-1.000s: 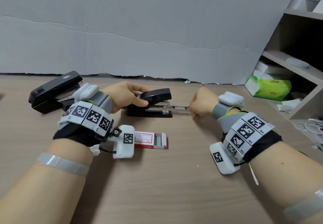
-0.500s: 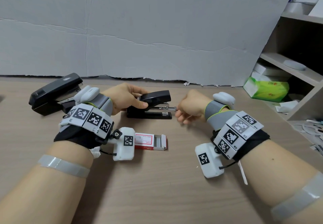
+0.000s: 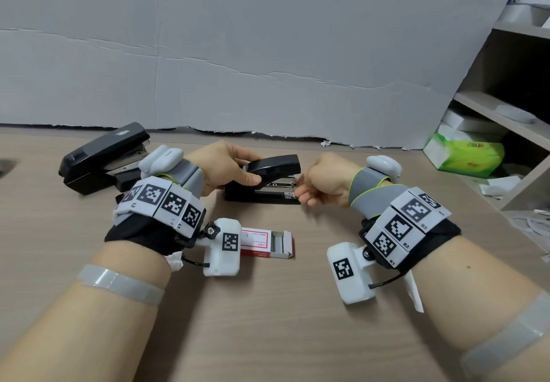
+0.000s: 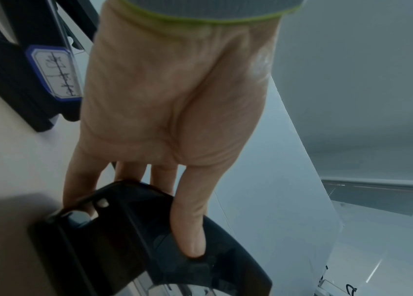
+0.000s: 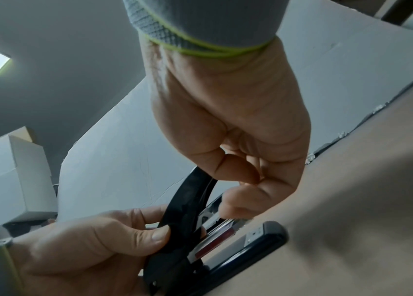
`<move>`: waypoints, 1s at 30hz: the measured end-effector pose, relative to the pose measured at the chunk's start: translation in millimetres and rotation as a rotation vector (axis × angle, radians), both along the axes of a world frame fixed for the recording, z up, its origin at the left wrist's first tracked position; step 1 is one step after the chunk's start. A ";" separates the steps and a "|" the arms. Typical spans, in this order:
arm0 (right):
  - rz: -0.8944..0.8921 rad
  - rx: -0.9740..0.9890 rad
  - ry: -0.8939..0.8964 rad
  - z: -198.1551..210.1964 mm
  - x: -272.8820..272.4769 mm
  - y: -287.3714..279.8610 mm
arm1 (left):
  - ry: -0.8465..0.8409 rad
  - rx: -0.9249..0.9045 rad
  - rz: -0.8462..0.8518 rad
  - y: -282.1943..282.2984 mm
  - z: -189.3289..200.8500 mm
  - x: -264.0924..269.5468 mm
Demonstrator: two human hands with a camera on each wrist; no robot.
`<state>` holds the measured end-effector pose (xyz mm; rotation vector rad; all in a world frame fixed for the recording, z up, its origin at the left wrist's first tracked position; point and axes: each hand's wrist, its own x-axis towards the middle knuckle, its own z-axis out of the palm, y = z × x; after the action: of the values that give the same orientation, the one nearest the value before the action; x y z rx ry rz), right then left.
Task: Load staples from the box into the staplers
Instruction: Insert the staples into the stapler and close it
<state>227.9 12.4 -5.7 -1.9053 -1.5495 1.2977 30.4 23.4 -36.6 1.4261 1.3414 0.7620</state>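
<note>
Gripping the black stapler (image 3: 263, 177) at mid-table, the left hand (image 3: 221, 165) curls its thumb and fingers round the raised top arm near the hinge. The right hand (image 3: 323, 183), fingers curled, presses at the front of the metal magazine (image 5: 222, 224); whether it pinches anything there cannot be told. The stapler looks rigid and moderately heavy, with smooth plastic that may slip; the hinge end is judged the soundest hold. The staple box (image 3: 268, 244) lies open on the near side, thin card, probably light and easily crushed; its staple strips would be brittle. A second stapler (image 3: 105, 156) sits far left. The wooden table (image 3: 268, 322) offers open room near; the grey backdrop (image 3: 238, 54) limits the far side.
</note>
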 end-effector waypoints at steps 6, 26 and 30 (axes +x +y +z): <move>-0.044 -0.043 0.041 0.1 -0.1 1.7 | 0.019 0.016 -0.007 0.8 -2.0 -1.8; 0.041 0.198 -0.236 6.0 -2.6 1.5 | -0.029 0.018 -0.067 -1.2 -0.7 -7.2; 0.206 0.350 -0.252 5.8 -8.9 5.3 | -0.020 0.036 -0.060 -0.4 -1.1 -7.0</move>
<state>218.9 17.8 0.1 -1.7702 -1.9921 0.8085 23.3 23.1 -37.7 1.4762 1.2699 0.7626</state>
